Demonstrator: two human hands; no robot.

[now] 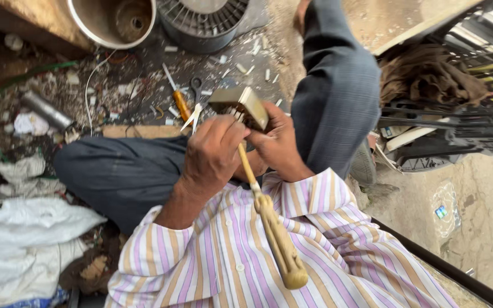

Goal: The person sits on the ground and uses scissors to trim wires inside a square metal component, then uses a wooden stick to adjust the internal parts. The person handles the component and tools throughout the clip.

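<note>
Between both hands, boxy metal block (239, 105)

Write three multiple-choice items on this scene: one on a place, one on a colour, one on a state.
1. Where do the scissors lie?
A. on the littered floor beyond the hands
B. in the metal bowl
C. on the white cloth

2. What colour is the handle of the screwdriver on the floor?
A. blue
B. orange
C. black

3. How is the small metal block held?
A. lying loose on the floor
B. in one hand only
C. between both hands

Answers:
1 A, they rest among the debris near the screwdriver.
2 B, the handle shows orange.
3 C, the left hand and right hand both close on it, above the long wooden handle.
</note>
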